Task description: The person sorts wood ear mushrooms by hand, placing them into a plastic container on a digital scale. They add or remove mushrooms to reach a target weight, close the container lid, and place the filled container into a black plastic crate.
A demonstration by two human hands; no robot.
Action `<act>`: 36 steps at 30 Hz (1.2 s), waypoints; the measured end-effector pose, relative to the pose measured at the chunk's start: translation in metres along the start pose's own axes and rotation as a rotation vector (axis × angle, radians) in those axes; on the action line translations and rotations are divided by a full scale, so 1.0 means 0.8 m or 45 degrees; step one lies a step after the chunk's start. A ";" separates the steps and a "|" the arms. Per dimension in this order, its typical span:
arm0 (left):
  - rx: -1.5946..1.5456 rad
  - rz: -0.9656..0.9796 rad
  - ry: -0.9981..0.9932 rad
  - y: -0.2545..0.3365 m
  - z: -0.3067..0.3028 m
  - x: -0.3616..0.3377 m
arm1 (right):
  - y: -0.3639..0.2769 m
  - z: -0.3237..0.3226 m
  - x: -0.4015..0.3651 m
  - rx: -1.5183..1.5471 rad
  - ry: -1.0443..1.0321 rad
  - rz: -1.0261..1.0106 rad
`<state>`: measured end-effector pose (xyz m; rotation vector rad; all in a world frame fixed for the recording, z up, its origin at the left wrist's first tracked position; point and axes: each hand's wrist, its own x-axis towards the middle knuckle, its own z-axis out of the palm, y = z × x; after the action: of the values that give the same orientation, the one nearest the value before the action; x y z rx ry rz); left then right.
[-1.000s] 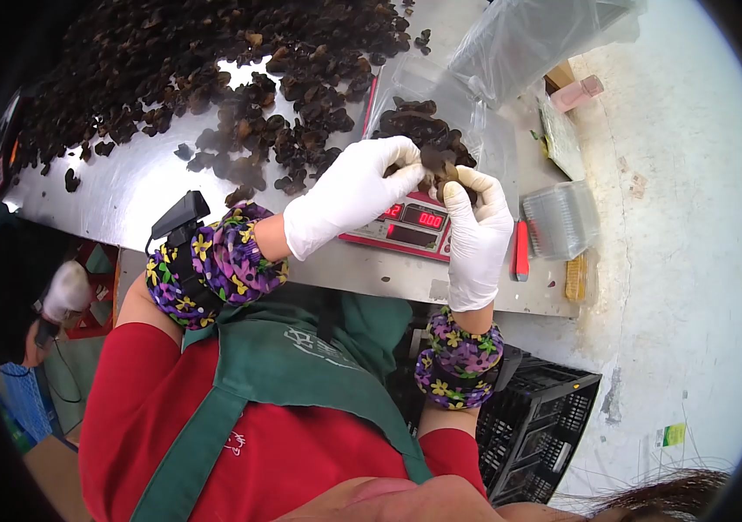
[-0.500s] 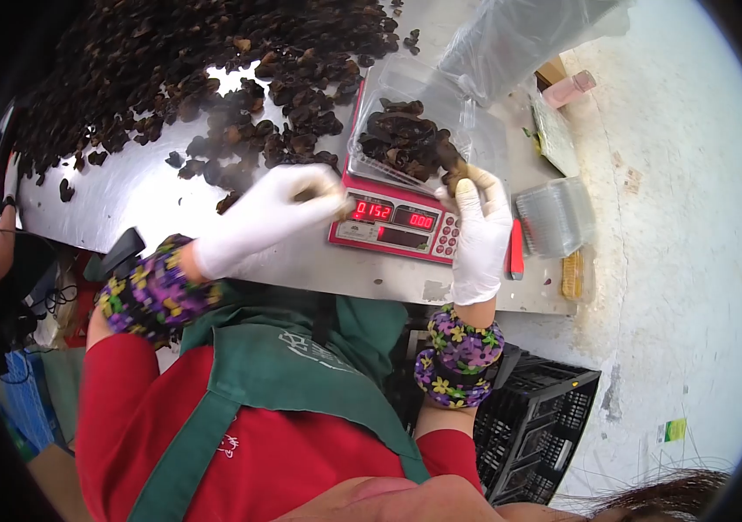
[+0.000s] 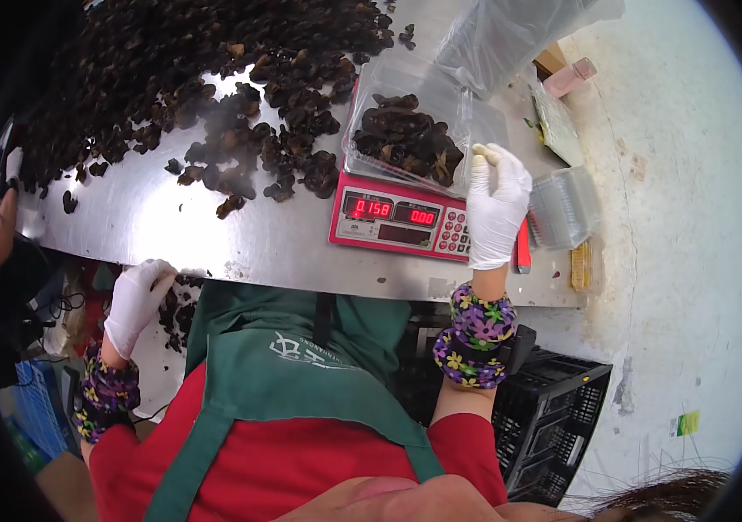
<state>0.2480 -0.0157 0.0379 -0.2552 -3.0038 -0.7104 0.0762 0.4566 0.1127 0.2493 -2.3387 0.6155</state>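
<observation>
My left hand (image 3: 137, 300), in a white glove, is at the table's front edge on the left with its fingers curled together. Whatever lies between those fingertips is hidden. Dark pieces of wood ear fungus (image 3: 179, 317) lie beside and below it. My right hand (image 3: 500, 204), gloved too, is just right of a clear plastic box (image 3: 362, 161), fingers loosely bent and a little apart, holding nothing visible. The box holds a heap of wood ear fungus (image 3: 410, 139) and rests on a red digital scale (image 3: 345, 228), whose displays read 0.158 and 0.00.
A large spread of wood ear fungus (image 3: 144, 70) covers the back left of the metal table (image 3: 284, 252). Clear plastic boxes (image 3: 562, 209), a red-handled tool (image 3: 522, 248) and a plastic bag (image 3: 510, 39) are at right. Black crates (image 3: 553, 418) stand below. Another person's arm (image 3: 3, 226) shows far left.
My left hand has moved from the scale down left to the table edge. My right hand has let go of a fungus piece at the box. The reading rose from 0.152 to 0.158.
</observation>
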 end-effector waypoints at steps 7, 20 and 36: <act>-0.856 -0.200 0.295 0.106 -0.013 0.121 | 0.026 0.014 -0.015 -0.037 -0.364 -0.289; -1.326 -0.330 -0.006 0.169 0.020 0.248 | 0.086 -0.029 0.042 0.842 -0.286 0.714; -1.655 -0.425 -0.255 0.217 0.049 0.275 | 0.080 0.012 0.106 1.497 -0.547 0.931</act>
<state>0.0606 0.1879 0.0975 0.1786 -2.2119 -2.6516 -0.0138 0.5067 0.1405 0.0132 -2.1003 2.4642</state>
